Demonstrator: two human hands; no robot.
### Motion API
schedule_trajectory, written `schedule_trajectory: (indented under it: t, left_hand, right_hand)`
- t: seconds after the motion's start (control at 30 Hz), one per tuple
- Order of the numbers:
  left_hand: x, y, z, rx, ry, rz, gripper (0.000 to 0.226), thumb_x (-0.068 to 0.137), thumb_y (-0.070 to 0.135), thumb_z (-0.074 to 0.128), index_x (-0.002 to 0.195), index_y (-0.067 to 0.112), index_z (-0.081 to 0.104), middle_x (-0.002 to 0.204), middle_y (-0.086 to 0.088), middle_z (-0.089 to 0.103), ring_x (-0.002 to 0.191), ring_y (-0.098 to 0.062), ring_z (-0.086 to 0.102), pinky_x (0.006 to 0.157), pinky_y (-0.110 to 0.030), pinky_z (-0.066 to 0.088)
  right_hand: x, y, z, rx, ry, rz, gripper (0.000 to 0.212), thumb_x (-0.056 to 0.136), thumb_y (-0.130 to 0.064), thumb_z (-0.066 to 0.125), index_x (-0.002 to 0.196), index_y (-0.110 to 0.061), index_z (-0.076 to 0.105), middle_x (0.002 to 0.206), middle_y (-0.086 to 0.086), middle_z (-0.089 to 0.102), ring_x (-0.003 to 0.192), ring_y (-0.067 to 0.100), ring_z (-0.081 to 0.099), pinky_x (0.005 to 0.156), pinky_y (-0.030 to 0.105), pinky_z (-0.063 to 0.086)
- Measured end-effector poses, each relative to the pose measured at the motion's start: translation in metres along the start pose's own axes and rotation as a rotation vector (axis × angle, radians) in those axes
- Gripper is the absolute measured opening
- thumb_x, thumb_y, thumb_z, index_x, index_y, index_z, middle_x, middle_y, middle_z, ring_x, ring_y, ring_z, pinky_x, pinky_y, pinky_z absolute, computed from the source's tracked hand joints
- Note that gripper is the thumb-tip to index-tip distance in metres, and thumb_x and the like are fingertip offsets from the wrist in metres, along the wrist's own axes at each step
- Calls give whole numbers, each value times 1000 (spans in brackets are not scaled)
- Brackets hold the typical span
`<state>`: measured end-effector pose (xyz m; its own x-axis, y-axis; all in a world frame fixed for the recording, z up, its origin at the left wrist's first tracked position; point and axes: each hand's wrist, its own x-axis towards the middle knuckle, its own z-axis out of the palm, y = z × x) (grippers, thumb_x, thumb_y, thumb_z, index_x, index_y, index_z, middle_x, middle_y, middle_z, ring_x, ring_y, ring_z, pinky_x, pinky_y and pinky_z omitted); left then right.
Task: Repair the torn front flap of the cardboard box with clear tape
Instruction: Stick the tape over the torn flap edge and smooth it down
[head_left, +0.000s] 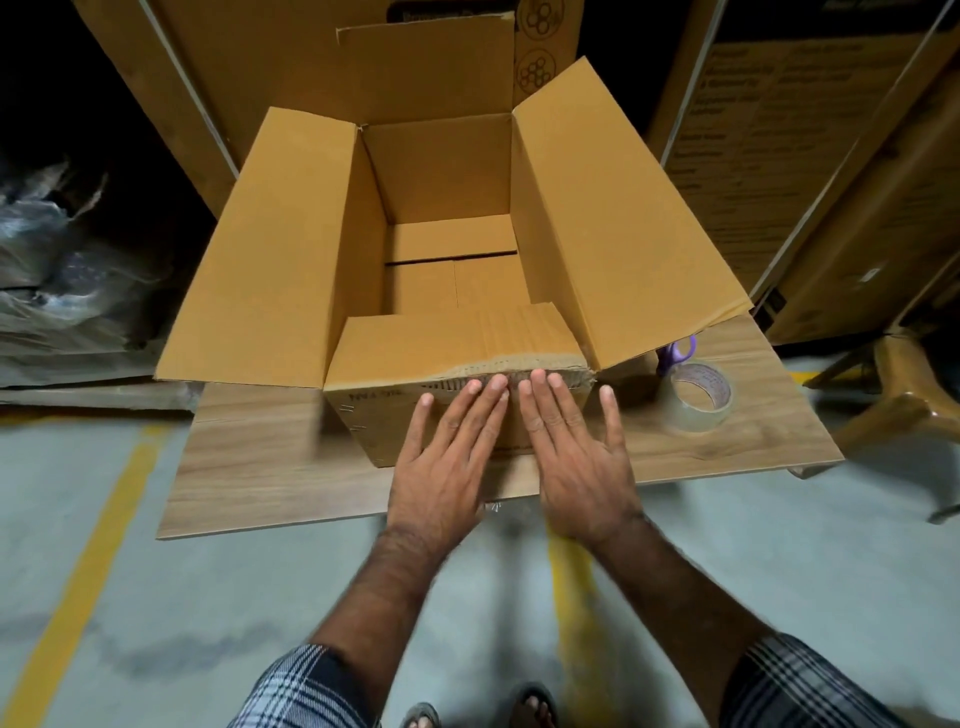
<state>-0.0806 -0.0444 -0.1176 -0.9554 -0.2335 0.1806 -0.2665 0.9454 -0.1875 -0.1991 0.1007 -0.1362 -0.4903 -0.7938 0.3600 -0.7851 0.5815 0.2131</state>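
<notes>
An open cardboard box stands on a low wooden board, its side and back flaps standing out. The front flap is folded inward; a ragged tear runs along its fold line at the right. My left hand and my right hand lie flat, side by side, on the box's front wall, fingers spread, fingertips touching the torn edge. Neither hand holds anything. A roll of clear tape lies on the board to the right of the box.
Purple-handled scissors lie behind the tape roll, partly hidden by the box's right flap. Large cartons stand behind and to the right. Plastic-wrapped bundles lie at the left. A wooden stool stands at the right. The grey floor carries yellow lines.
</notes>
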Motion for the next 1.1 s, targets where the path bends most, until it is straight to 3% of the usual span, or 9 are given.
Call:
schedule_trajectory:
  t: [0.17,0.4,0.53,0.67,0.8,0.93,1.1]
  left_hand:
    - [5,0,4,-8,22,-32,117,75,33,72,164,14,-2,172,2,-14,158,-15,-6,126,-57,0]
    - [-6,-8,5,-29,32,-48,116,74,33,73,164,12,2,172,0,-13,159,-17,-6,126,-59,4]
    - [-16,10,-17,-98,170,-9,100,75,32,67,160,4,24,171,-11,14,158,-25,13,126,-57,11]
    - [-8,21,-34,-213,317,77,72,88,19,57,155,4,38,166,-12,30,155,-26,24,126,-53,18]
    - [12,8,-37,-269,345,57,61,89,9,55,149,1,48,159,-15,42,152,-29,33,126,-52,22]
    - [24,-6,-32,-268,415,97,47,90,5,66,136,1,62,146,-15,59,140,-28,51,123,-51,29]
    - [45,-9,-38,-310,558,82,24,93,3,66,115,6,74,113,-10,75,107,-24,71,114,-44,43]
  right_hand:
    - [1,8,6,4,20,29,93,88,-18,56,163,-10,2,172,4,-2,159,17,6,124,63,12]
    - [-8,23,7,-3,71,84,101,82,-14,67,163,-9,7,173,5,3,158,18,13,124,61,13]
    - [-15,19,-13,87,154,112,94,77,-18,64,161,-8,23,171,8,19,156,18,21,119,61,25]
    - [-7,9,-36,181,292,33,70,88,-14,58,156,-11,40,165,5,34,153,15,31,113,56,34]
    - [15,12,-38,174,267,-5,58,96,-16,53,153,-14,46,162,3,41,150,13,36,112,56,34]
    - [25,19,-32,145,310,-6,47,98,-20,56,145,-18,56,152,-2,56,142,10,48,107,55,38]
    - [36,23,-31,104,378,-15,37,100,-23,58,137,-22,63,140,-9,65,128,8,61,92,47,41]
